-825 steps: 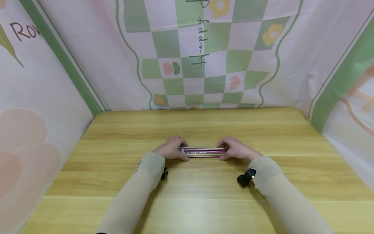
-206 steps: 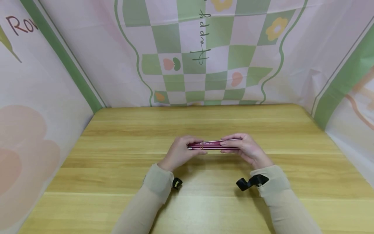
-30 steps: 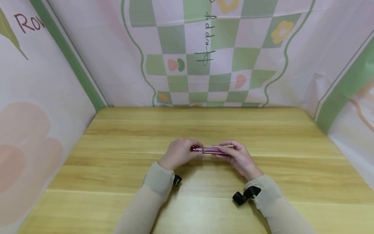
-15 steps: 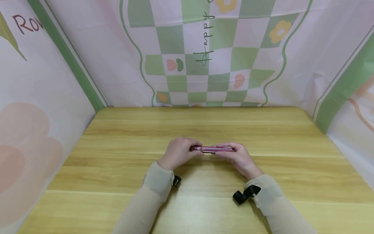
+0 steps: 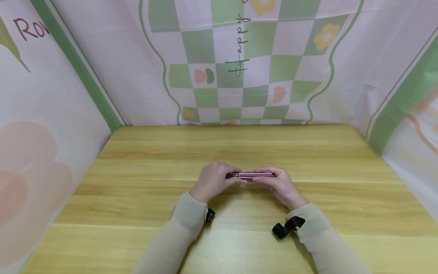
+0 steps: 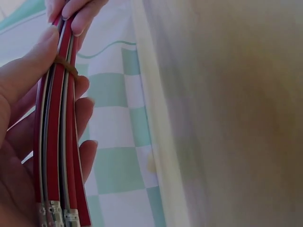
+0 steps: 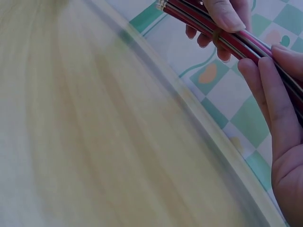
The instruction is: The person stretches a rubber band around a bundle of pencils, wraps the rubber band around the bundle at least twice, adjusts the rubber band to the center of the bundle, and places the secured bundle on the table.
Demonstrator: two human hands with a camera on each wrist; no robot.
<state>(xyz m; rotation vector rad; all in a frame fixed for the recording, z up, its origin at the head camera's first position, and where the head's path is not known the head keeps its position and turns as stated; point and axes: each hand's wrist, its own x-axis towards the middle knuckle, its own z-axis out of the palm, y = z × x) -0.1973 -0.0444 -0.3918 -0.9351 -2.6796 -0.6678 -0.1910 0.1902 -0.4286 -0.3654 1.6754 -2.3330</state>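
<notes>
A bundle of red-and-silver striped pencils is held level above the table between both hands. A brown rubber band circles the bundle, seen in the left wrist view. My left hand holds the ferrule end, its thumb on one side and its fingers curled round the other. Nearer the other end, my right hand pinches the pencils between thumb and fingers. In the right wrist view, the band lies beside the left thumb, and metal ferrules show at the end. The far pencil tips are hidden by the right hand.
The wooden table extends around and below the hands. A printed cloth with green checks hangs behind its far edge, and more cloth stands at both sides. Black straps sit at the wrists.
Much earlier, the pencils lay low between both hands, with no band visible; later a band appears round them. Over the last second, the loosely spread pencils have drawn together, and the left hand has shifted slightly right.
</notes>
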